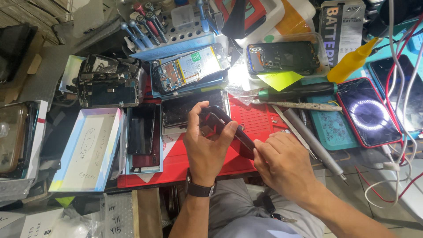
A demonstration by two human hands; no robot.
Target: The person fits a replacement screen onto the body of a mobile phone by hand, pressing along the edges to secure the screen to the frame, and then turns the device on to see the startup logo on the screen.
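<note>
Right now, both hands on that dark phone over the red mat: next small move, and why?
Probably slide the right hand a little further along the lower edge of the dark phone, with the left hand keeping its grip. The phone is held tilted above the red mat, the left hand wraps its upper end, and the right fingertips press at its lower end. Whether a seam has opened cannot be told.

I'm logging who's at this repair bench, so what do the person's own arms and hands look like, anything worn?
Both hands are bare: no gloves or rings can be made out on the left hand or the right hand. The forearms are bare too, with no sleeves in view. A dark wristwatch with a dark band sits on the left wrist. The right wrist carries nothing.
</note>
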